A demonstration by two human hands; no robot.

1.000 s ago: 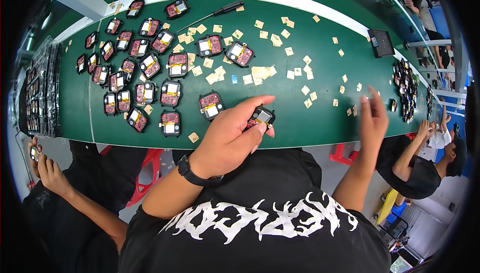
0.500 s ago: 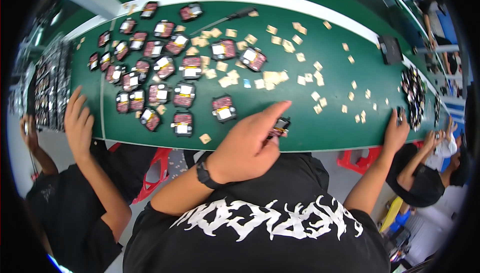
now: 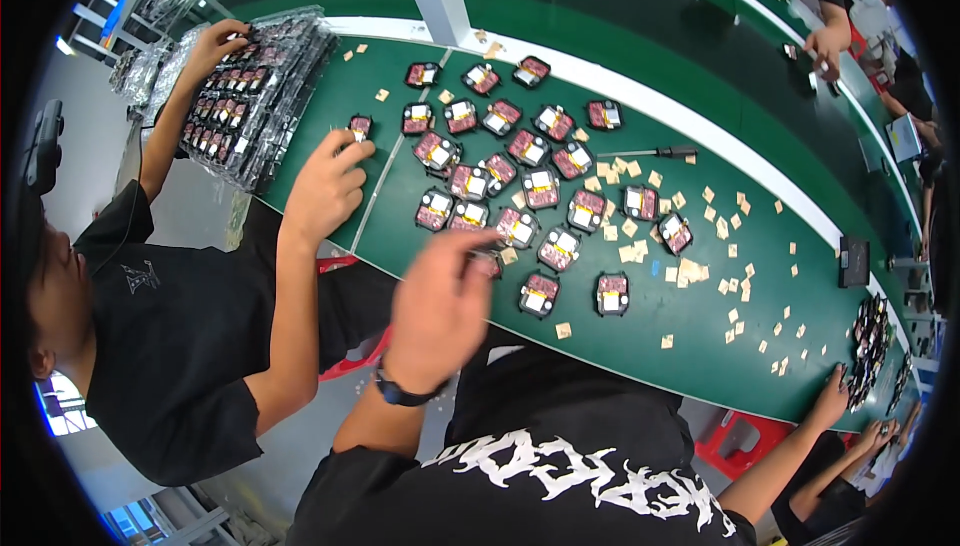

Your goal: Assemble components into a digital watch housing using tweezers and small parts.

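My left hand [image 3: 440,306], blurred, with a black wristwatch at its wrist, hovers over the table's near edge left of centre. Its thumb and index finger close around a dark-framed watch module [image 3: 488,264], partly hidden by the fingers. Rows of similar black modules [image 3: 541,188] with dark red faces and white labels lie beyond it. Far to the right, my right hand [image 3: 828,404] rests at the near edge with curled fingers, beside a heap of small dark parts [image 3: 870,351]; what its fingers hold is too small to make out.
Beige paper squares [image 3: 690,273] scatter across the green table [image 3: 680,376]. A screwdriver [image 3: 675,153] lies behind the modules, and a black box [image 3: 854,261] stands far right. At left, a co-worker's hand [image 3: 325,186] is at a module; the other touches stacked clear trays [image 3: 225,136].
The view has swung left, bringing the co-worker and trays further in. My left hand has moved left over the table toward the rows of modules. My right hand stays at the right edge.
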